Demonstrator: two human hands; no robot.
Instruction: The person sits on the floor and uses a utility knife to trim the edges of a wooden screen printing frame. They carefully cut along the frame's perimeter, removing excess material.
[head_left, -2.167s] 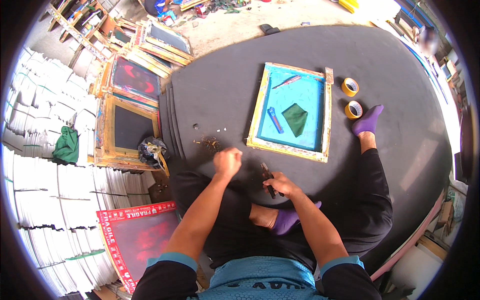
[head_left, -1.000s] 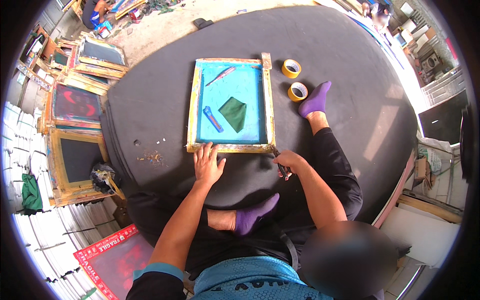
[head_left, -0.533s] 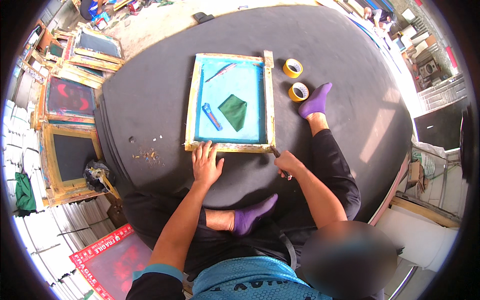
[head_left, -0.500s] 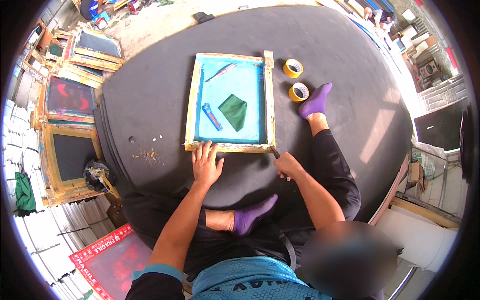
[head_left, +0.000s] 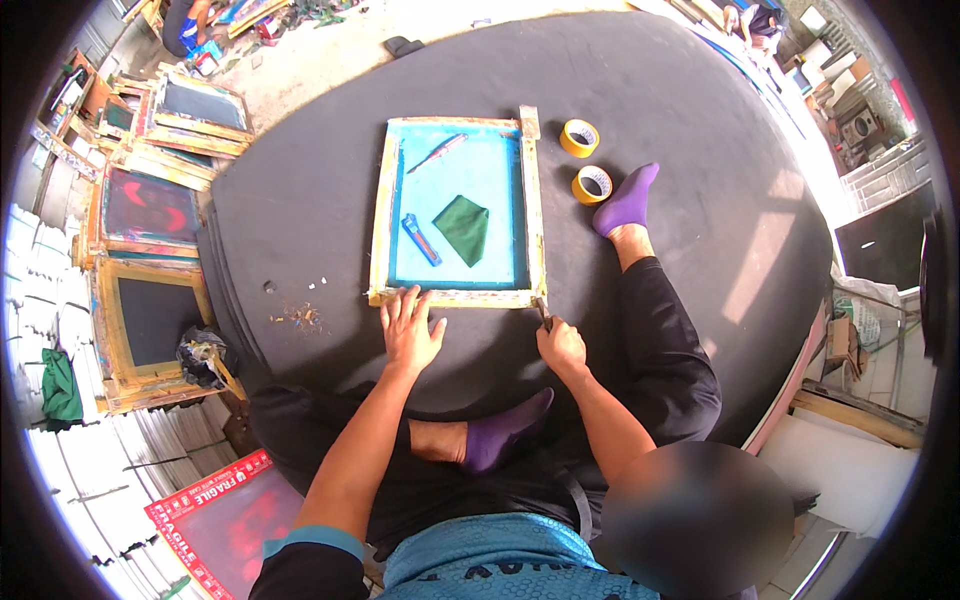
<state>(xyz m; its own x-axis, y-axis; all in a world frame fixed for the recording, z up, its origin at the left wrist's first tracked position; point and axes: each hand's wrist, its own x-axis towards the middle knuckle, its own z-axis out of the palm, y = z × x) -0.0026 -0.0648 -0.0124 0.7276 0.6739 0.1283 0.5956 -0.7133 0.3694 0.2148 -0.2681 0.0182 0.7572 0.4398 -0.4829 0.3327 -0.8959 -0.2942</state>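
Frame: a wooden screen frame (head_left: 455,205) with blue mesh lies flat on the black round mat (head_left: 700,130), just in front of the seated person, a little to the left of the middle.
Left hand: the left hand (head_left: 410,330) is open wide, the palm down, with the fingertips pressing on the near bar of the frame.
Right hand: the right hand (head_left: 560,345) is closed around a small dark tool (head_left: 542,312), whose tip touches the near right corner of the frame. What kind of tool it is I cannot tell.
On the mesh: a folded green cloth (head_left: 463,227), a small blue tool (head_left: 421,240) and a thin red-blue pen-like thing (head_left: 437,153) lie loose inside.
Nearby: two yellow tape rolls (head_left: 585,160) lie to the right of the frame, beside the person's purple sock.
Handling: the frame looks light and stiff in the wood bars, but the mesh seems thin and easy to damage.
Where to hold: I think it is best taken by the wooden bars, never by the mesh; if tilted, the loose things would probably slide.
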